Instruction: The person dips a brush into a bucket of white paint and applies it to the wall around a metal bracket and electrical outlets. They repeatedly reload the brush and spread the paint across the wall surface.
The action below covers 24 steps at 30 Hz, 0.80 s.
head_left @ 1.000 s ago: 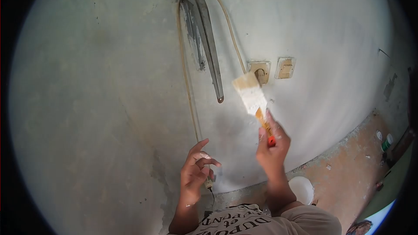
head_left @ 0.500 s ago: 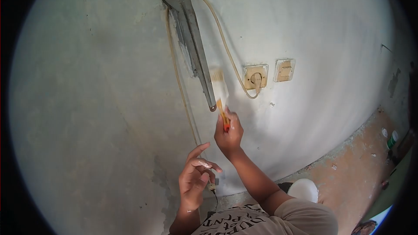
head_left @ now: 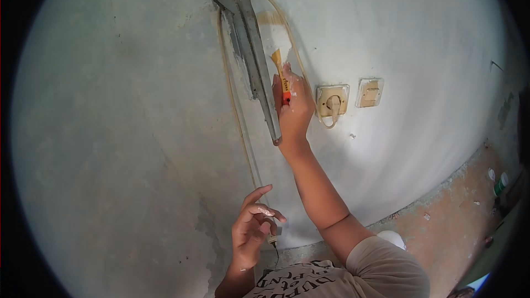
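My right hand is closed around the orange-and-yellow handle of a paintbrush. The brush points up, its pale, wide bristles against the wall between a grey metal bracket and a beige cable. White paint specks my fingers. Lower down, my left hand hovers before the wall with fingers loosely bent and apart, holding nothing that I can see. A white smear marks one of its fingers. Behind it hangs a cable with a small connector at its end.
A wall socket with a plug in it sits right of my forearm, beside a switch. A white round object shows partly behind my sleeve. On the reddish floor at right lies a green-and-white container.
My right hand has moved up the wall with the paintbrush, from near the bracket's lower tip to beside its upper half. My left hand keeps nearly the same pose.
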Available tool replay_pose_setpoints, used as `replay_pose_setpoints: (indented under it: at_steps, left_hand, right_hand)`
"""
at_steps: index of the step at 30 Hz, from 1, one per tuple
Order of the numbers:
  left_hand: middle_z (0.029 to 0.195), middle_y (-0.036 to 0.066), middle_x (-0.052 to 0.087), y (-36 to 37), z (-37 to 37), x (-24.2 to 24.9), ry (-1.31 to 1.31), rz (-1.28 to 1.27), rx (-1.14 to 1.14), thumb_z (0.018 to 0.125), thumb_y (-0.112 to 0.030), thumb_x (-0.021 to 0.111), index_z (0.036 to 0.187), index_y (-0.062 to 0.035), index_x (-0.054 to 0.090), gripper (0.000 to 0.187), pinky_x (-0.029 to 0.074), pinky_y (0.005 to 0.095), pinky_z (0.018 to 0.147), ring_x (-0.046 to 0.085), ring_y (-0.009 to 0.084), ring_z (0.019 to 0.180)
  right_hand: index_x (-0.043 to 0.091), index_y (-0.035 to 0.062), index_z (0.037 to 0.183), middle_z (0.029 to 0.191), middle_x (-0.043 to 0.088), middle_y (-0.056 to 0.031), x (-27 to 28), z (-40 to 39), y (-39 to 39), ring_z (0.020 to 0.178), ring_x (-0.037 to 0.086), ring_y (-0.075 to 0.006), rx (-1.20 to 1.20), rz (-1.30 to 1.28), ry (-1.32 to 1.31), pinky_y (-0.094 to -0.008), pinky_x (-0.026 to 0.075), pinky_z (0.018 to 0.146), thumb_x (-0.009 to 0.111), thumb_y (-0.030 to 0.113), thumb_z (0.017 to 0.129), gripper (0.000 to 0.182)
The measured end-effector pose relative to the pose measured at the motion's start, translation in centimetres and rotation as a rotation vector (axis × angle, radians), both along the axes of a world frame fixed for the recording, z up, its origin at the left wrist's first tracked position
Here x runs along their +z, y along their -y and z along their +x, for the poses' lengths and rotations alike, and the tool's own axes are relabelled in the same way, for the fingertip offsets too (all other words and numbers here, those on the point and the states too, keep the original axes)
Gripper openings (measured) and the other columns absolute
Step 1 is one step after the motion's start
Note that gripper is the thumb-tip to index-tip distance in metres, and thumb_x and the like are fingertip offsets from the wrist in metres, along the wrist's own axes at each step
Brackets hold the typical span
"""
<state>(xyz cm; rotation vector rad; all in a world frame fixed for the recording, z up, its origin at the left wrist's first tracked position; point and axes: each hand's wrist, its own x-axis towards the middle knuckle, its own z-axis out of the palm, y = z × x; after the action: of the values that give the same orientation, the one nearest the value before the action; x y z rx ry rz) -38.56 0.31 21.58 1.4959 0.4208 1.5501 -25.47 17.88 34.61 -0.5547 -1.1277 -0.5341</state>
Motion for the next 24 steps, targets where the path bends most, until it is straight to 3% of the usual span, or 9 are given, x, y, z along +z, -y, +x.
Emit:
replay_pose_setpoints:
  at_steps: [2,8,11,14,17,20,22,24]
  left_hand:
    - [0.15,0.026,0.036,0.2,-0.2,0.3,0.014,-0.011,-0.097,0.095,-0.013,0.055,0.113,-0.0019,0.058,0.021,0.05,0.0278,0.067,0.067,0.0235,0.096]
    - [0.15,0.025,0.035,-0.1,-0.4,-0.1,0.003,-0.033,-0.117,0.095,-0.014,0.056,0.113,-0.0021,0.058,0.021,0.049,0.028,0.069,0.067,0.0232,0.098]
    - [0.148,0.029,0.039,-0.2,-0.2,-0.4,-0.011,-0.033,-0.067,0.095,-0.026,0.06,0.111,-0.0026,0.059,0.028,0.05,0.0277,0.061,0.07,0.0235,0.089]
    - [0.149,0.028,0.038,-0.1,-0.2,-0.4,0.002,-0.041,-0.087,0.095,-0.023,0.06,0.111,-0.0033,0.059,0.026,0.049,0.0275,0.063,0.069,0.0233,0.091]
    - [0.149,0.027,0.038,0.0,-0.2,-0.7,-0.005,-0.052,-0.12,0.094,-0.022,0.06,0.112,-0.0036,0.059,0.025,0.049,0.0276,0.064,0.069,0.0233,0.093]
    - [0.151,0.024,0.036,0.2,-0.4,-1.0,0.008,-0.064,-0.21,0.093,-0.01,0.055,0.115,-0.0014,0.058,0.024,0.048,0.0278,0.069,0.065,0.0228,0.1]
    - [0.151,0.024,0.036,0.5,-0.5,-1.2,-0.002,-0.068,-0.22,0.093,-0.01,0.054,0.115,-0.0013,0.058,0.024,0.047,0.0278,0.069,0.065,0.0227,0.1]
    - [0.151,0.024,0.036,0.6,-0.6,-1.3,-0.014,-0.071,-0.232,0.092,-0.009,0.054,0.115,-0.0013,0.058,0.024,0.047,0.0279,0.069,0.065,0.0226,0.1]
  right_hand:
    - [0.059,-0.0003,0.126,0.074,0.055,-0.0118,0.1,0.1,-0.2,0.061,0.055,-0.0216,0.013,-0.043,0.012,-0.0346,0.046,0.055,0.066,-0.008,0.088,0.039]
    - [0.058,-0.0025,0.127,0.074,0.056,-0.0144,-2.5,1.3,1.8,0.058,0.058,-0.025,0.036,-0.254,0.081,-0.0356,0.046,0.051,0.064,-0.004,0.092,0.035]
    - [0.056,-0.0022,0.128,0.076,0.057,-0.0161,-6.4,1.7,3.1,0.057,0.061,-0.0312,0.036,-0.383,0.112,-0.0385,0.047,0.048,0.064,-0.001,0.093,0.036]
    - [0.056,-0.002,0.128,0.078,0.058,-0.0173,-10.9,1.8,5.0,0.06,0.063,-0.0348,-0.015,-0.458,0.144,-0.0413,0.049,0.049,0.064,0.001,0.094,0.035]
    - [0.061,-0.0039,0.12,0.082,0.063,-0.0209,-15.3,1.8,7.6,0.065,0.065,-0.0348,-0.058,-0.624,0.128,-0.0378,0.05,0.056,0.064,-0.001,0.093,0.028]
    - [0.061,-0.0035,0.12,0.077,0.061,-0.0199,-19.2,2.0,10.1,0.061,0.063,-0.039,0.009,-0.671,0.133,-0.0442,0.05,0.052,0.064,0.002,0.092,0.029]
    - [0.065,-0.0055,0.109,0.072,0.063,-0.0215,-20.7,2.3,12.4,0.063,0.064,-0.041,0.156,-0.979,0.076,-0.0445,0.05,0.054,0.065,0.006,0.091,0.021]
    - [0.066,-0.0064,0.103,0.068,0.061,-0.0216,-23.3,2.8,13.6,0.061,0.064,-0.0391,0.165,-1.082,0.041,-0.0433,0.05,0.054,0.065,0.008,0.09,0.019]
